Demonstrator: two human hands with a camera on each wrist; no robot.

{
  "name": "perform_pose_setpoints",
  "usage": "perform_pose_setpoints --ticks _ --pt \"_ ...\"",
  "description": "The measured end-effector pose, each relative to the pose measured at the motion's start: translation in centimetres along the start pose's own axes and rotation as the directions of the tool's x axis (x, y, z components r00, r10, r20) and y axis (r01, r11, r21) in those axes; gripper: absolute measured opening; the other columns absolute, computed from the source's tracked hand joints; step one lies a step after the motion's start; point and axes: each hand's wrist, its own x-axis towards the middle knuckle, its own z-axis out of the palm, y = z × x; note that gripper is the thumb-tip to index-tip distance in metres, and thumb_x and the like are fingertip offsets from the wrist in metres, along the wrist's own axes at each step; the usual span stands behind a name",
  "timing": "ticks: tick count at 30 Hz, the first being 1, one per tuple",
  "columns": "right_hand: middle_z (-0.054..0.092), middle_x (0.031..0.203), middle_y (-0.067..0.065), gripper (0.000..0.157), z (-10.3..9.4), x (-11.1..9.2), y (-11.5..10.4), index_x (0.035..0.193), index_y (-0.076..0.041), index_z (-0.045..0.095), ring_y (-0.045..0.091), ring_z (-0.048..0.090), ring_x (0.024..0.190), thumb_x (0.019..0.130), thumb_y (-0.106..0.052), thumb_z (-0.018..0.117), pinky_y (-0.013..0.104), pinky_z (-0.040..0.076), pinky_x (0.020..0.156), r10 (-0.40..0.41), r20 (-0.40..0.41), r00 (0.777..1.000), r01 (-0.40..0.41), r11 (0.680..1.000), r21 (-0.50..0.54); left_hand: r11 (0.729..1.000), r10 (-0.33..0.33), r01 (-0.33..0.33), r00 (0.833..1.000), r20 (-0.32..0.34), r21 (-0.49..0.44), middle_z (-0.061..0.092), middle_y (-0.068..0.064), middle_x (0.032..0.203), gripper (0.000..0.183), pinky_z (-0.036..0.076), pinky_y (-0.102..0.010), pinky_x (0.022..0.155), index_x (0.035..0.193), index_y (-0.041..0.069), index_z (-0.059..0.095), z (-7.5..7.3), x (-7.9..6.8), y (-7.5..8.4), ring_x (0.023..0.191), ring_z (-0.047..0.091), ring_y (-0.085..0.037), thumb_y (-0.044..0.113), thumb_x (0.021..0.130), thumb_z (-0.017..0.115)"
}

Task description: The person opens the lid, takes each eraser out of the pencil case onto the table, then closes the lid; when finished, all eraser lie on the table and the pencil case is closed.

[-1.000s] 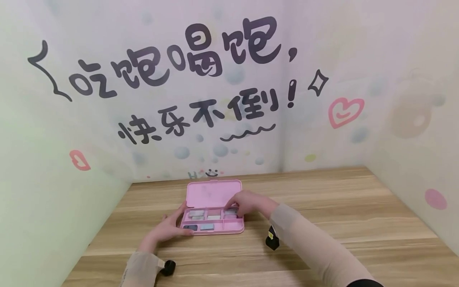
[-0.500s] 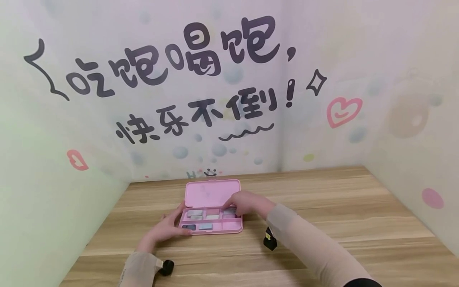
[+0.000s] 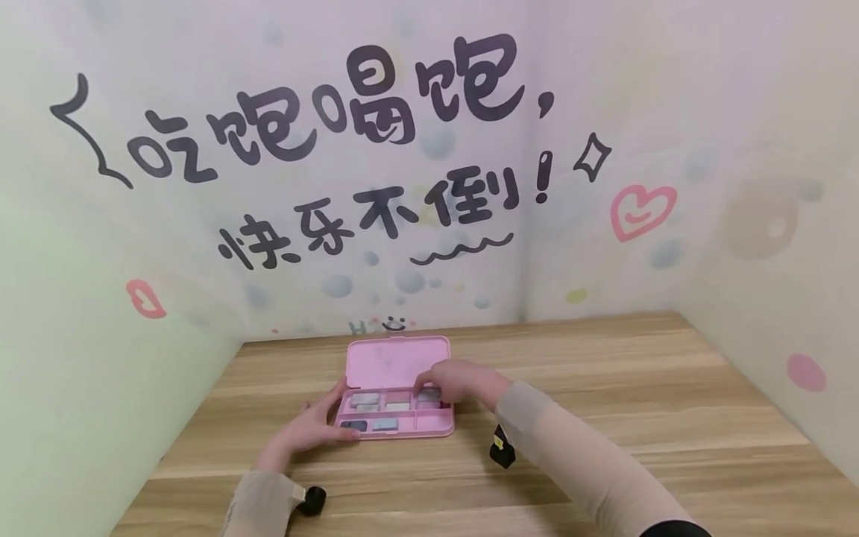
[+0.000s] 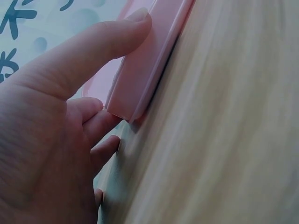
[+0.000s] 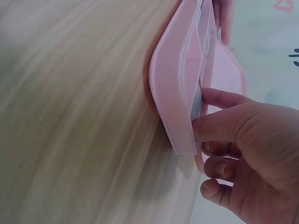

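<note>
A pink compartment case (image 3: pixel 435 425) lies on the table with its lid (image 3: pixel 397 362) raised at the back. My left hand (image 3: pixel 309 431) grips the case's left end, thumb on the front wall and fingers round the side. My right hand (image 3: pixel 463 380) reaches into the back right compartment, thumb and index finger at opposite ends of a small grey block (image 5: pixel 197 103); its other fingers curl outside the case. Pale blocks (image 3: pixel 365 400) lie in the back left compartment and a whitish one (image 3: pixel 397 406) in the middle. The front row holds a dark block (image 3: pixel 354 425) and a light blue block (image 3: pixel 385 424).
The case stands near the back of a wood-grain table (image 3: pixel 403 485). A white wall (image 3: pixel 470 291) with black lettering rises behind it, and side walls flank both ends. Small black devices (image 3: pixel 312 501) are strapped at the wrists.
My right hand shifts slightly within the back right compartment. The left hand keeps its place on the case, and the blocks in the other compartments stay put.
</note>
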Motion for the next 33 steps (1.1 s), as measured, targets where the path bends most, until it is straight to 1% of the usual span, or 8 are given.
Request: perform_pose_setpoints --ticks 4,7,11,14,18,22,27,33 --pt "0.063 0.104 -0.005 0.053 -0.2 -0.2 0.0 0.119 -0.031 0.067 0.009 0.053 0.088 0.081 0.007 0.066 0.027 0.047 0.084 -0.012 -0.008 1.0 0.012 1.0 -0.009 1.0 -0.011 0.011 1.0 0.006 -0.013 0.012 -0.021 0.159 0.113 -0.01 -0.067 0.107 0.156 0.008 0.009 0.0 0.1 0.1 0.141 0.015 -0.047 0.046 0.076 0.079" --pt "0.063 0.103 -0.004 0.053 -0.6 -0.4 0.1 0.119 -0.03 0.066 0.009 0.054 0.089 0.08 0.006 0.067 0.029 0.048 0.086 -0.028 -0.024 0.999 0.028 1.0 -0.015 1.0 -0.005 0.005 1.0 -0.001 -0.011 0.013 -0.021 0.159 0.113 -0.009 -0.068 0.107 0.156 0.008 0.009 0.0 0.0 0.2 0.141 0.016 -0.046 0.045 0.076 0.08" --pt "0.06 0.096 -0.003 0.05 -1.3 -0.7 0.0 0.119 -0.028 0.066 0.012 0.053 0.084 0.081 0.004 0.069 0.03 0.048 0.082 -0.039 -0.037 0.999 0.04 0.999 0.003 1.0 0.004 -0.004 1.0 -0.005 -0.006 0.015 -0.021 0.158 0.112 -0.007 -0.068 0.107 0.156 0.008 0.01 0.0 -0.1 0.4 0.141 0.018 -0.046 0.045 0.077 0.079" --pt "0.057 0.094 -0.003 0.049 -1.6 -0.8 0.0 0.12 -0.029 0.065 0.012 0.052 0.084 0.083 0.002 0.067 0.03 0.048 0.08 -0.029 -0.045 0.999 0.03 0.999 0.029 1.0 0.011 -0.011 1.0 -0.008 -0.003 0.017 -0.022 0.158 0.112 -0.007 -0.068 0.107 0.156 0.007 0.01 0.0 -0.2 0.4 0.141 0.019 -0.046 0.044 0.076 0.08" --pt "0.059 0.099 -0.002 0.049 -1.7 -1.0 0.2 0.122 -0.028 0.065 0.014 0.054 0.09 0.085 0.004 0.065 0.034 0.048 0.086 -0.013 -0.073 0.997 0.018 0.998 0.066 1.0 0.01 -0.01 1.0 -0.011 0.001 0.018 -0.022 0.158 0.112 -0.007 -0.068 0.108 0.156 0.007 0.011 -0.1 -0.3 0.3 0.141 0.019 -0.045 0.045 0.076 0.08" --pt "0.062 0.108 0.0 0.05 -1.8 -1.6 0.8 0.125 -0.025 0.063 0.016 0.056 0.097 0.086 0.005 0.062 0.036 0.048 0.09 -0.026 -0.105 0.994 0.037 0.994 0.104 1.0 0.009 -0.009 1.0 -0.009 0.008 0.018 -0.022 0.158 0.112 -0.006 -0.068 0.108 0.156 0.007 0.011 0.0 -0.2 0.3 0.141 0.019 -0.045 0.046 0.076 0.079" --pt "0.064 0.112 0.0 0.048 -1.6 -2.6 1.7 0.128 -0.02 0.061 0.015 0.058 0.098 0.086 0.002 0.063 0.033 0.049 0.087 -0.048 -0.138 0.989 0.072 0.982 0.176 1.0 0.0 0.0 1.0 -0.007 0.009 0.017 -0.022 0.157 0.112 -0.006 -0.067 0.108 0.156 0.007 0.011 0.0 -0.3 0.3 0.141 0.019 -0.046 0.046 0.076 0.08" --pt "0.064 0.105 0.001 0.046 -1.6 -3.9 2.4 0.127 -0.016 0.06 0.016 0.058 0.092 0.084 0.002 0.067 0.032 0.05 0.079 -0.062 -0.188 0.98 0.106 0.967 0.231 1.0 -0.01 0.01 1.0 -0.009 0.01 0.017 -0.022 0.158 0.113 -0.007 -0.067 0.108 0.156 0.008 0.01 0.0 -0.2 0.2 0.141 0.018 -0.047 0.047 0.075 0.08"
